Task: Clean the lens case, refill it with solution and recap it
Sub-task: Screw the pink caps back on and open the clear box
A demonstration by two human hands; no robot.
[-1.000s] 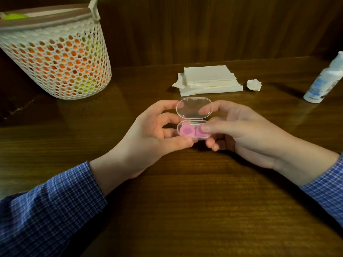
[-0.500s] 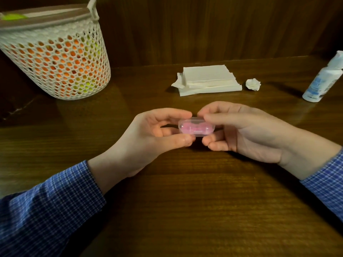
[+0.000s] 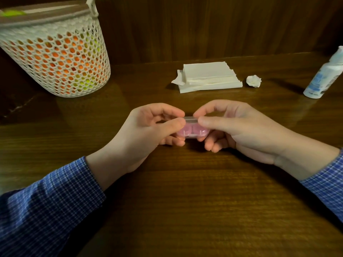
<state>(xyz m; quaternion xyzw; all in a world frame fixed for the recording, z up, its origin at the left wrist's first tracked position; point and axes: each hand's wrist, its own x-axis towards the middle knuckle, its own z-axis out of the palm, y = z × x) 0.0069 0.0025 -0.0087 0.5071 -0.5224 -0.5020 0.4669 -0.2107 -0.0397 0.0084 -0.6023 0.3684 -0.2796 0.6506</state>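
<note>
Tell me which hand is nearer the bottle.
Right. The right hand holds the case at mid-table, with the bottle further off to its right at the table's far edge. The left hand holds the case's other end, farther from the bottle.

Dark polished wooden table point(image 3: 185, 210), glossy with dim reflections; behind it, dark vertical wood-panelled wall point(image 3: 204, 25); low warm light.

A single wide-angle view is given — taken from head height, aimed forward and down across the wooden table point(image 3: 185, 210). The near edge is occupied by both sleeved forearms, the hands are met at close range in mid-frame, and the wall panelling point(image 3: 204, 25) is reached at the far side — no second view is supplied.
</note>
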